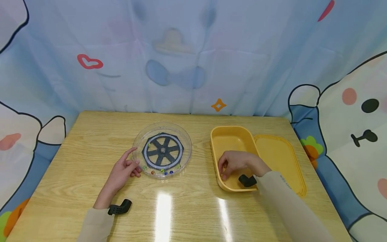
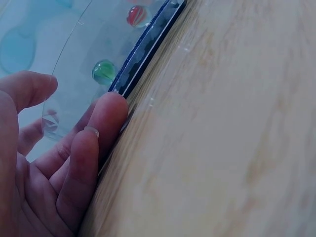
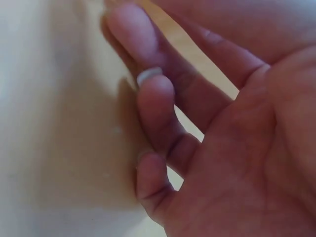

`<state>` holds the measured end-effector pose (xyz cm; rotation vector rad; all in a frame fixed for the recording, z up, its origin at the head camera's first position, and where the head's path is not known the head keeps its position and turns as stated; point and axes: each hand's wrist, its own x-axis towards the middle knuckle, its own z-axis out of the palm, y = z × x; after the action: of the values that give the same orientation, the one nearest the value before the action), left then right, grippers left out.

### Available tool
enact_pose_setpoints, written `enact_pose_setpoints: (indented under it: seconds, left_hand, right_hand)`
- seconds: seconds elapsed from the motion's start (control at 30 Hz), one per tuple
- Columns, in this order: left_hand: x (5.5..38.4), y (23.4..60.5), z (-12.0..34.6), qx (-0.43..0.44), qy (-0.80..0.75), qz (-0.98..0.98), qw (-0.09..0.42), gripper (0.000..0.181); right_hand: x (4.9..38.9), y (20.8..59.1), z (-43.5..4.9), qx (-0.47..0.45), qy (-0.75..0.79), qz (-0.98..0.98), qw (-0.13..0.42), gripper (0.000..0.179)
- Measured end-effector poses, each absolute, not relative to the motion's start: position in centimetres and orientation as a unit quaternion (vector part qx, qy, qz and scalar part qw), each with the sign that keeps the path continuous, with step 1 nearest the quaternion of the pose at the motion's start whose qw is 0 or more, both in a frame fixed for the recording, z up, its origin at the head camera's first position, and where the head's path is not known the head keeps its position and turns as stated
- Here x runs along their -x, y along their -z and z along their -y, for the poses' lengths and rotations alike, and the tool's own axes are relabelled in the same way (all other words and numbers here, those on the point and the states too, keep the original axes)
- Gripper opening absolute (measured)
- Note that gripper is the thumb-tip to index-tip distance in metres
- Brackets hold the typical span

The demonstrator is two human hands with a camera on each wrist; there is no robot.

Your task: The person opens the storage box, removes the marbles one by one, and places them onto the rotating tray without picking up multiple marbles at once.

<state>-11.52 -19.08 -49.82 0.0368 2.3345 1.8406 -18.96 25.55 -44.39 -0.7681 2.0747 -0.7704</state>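
My left hand [image 1: 121,171] is at the near left edge of a clear round dish [image 1: 188,153]. Its fingers are relaxed and touch the rim. The dish has a dark wheel-shaped centre [image 1: 163,150] and several small glass marbles, among them a blue marble [image 1: 171,172]. In the left wrist view, a green marble [image 2: 103,72] and a red-striped marble [image 2: 138,16] show through the clear wall. My right hand [image 1: 234,163] reaches down into a yellow plastic bin [image 1: 231,134], fingers bent close to its left wall. Whether anything lies between these fingertips [image 3: 157,91] is hidden.
A yellow lid [image 1: 279,158] lies flat to the right of the bin, partly beneath its side. Everything stands on a wooden table [image 1: 193,208]. A printed light-blue curtain [image 1: 181,60] hangs behind it. Each wrist wears a black camera.
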Motion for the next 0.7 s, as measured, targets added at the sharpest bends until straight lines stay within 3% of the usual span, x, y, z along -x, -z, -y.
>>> enact_pose_setpoints:
  seconds: [0.23, 0.53, 0.7]
  left_hand:
    - [11.7, 50.0, 19.1, -0.009, -0.62, -0.78, 0.087, 0.057]
    - [11.6, 49.9, 19.1, -0.014, -0.62, -0.78, 0.084, 0.058]
    - [11.6, 49.9, 19.2, -0.015, -0.621, -0.78, 0.083, 0.059]
  right_hand:
    - [19.3, 43.7, -26.2, 0.28, 0.373, -0.791, 0.396, 0.012]
    - [19.2, 41.8, -27.0, 0.281, 0.393, -0.815, 0.321, 0.013]
    - [19.1, 41.2, -27.0, 0.274, 0.431, -0.803, 0.308, 0.015]
